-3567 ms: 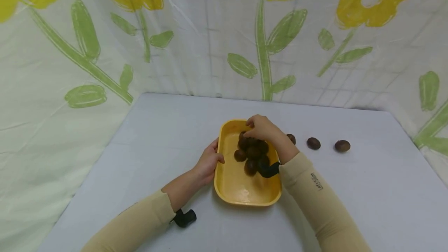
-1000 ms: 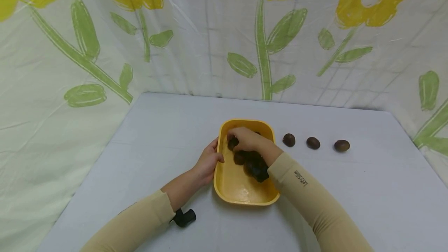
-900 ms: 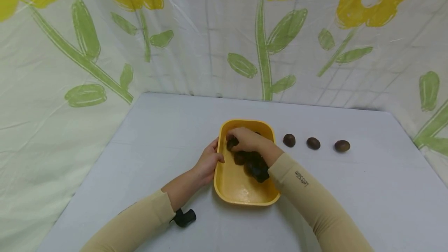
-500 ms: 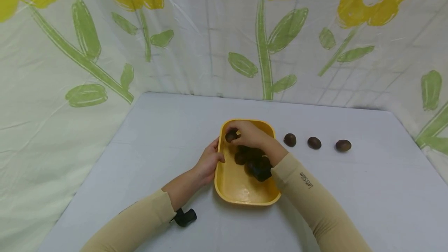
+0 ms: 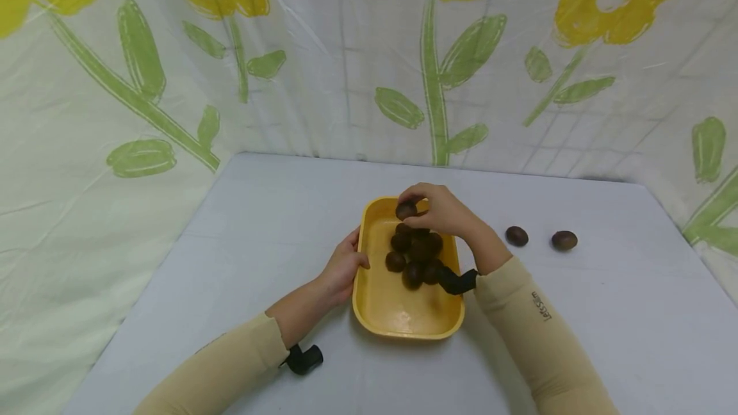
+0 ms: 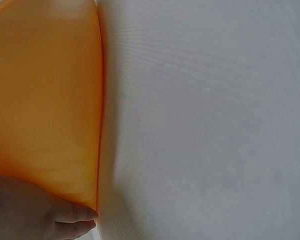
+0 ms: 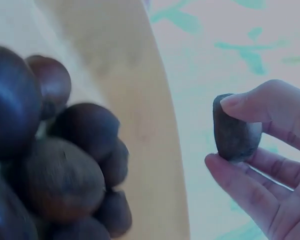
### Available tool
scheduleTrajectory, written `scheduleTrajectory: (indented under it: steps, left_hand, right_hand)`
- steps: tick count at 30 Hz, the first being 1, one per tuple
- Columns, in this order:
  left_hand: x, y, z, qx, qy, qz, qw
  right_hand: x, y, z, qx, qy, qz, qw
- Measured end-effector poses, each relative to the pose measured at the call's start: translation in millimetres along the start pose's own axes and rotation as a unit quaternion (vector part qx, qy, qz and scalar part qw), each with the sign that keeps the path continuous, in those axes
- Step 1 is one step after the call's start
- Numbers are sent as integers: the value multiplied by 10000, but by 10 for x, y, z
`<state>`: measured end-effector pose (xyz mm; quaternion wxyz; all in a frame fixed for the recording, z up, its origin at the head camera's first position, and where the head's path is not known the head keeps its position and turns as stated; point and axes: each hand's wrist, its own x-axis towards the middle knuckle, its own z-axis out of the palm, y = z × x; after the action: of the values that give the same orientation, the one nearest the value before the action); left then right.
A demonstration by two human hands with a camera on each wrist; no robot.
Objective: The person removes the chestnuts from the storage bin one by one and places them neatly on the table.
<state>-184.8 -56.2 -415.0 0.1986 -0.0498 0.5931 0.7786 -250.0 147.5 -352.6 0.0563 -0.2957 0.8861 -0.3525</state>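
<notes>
Tabletop shows one tray, two loose fruits — right hand pinches another fruit.

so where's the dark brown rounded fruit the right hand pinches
In the head view, that fruit is just right of centre in the right hand, over the far end of the yellow rectangular plastic tray, beyond the piled fruit.

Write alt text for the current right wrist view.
Right hand pinching one dark, roundish object at right. A cluster of similar dark objects sits close at left, in a tray whose pale tan side curves down the middle. Behind, pale cloth with blue-green leaf shapes.
</notes>
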Motion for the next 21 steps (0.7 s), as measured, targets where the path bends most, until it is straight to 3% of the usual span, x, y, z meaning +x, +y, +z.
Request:
scheduleTrajectory:
  steps: [11, 21]
  left_hand:
    - [-15, 13, -9, -49, -35, -46, 10000]
    - [-11, 13, 3, -80, 17, -51, 10000]
  right_hand:
    - [-260, 175, -270, 413, 0, 706, 9967]
    - [-493, 384, -429, 355, 213, 1037, 9937]
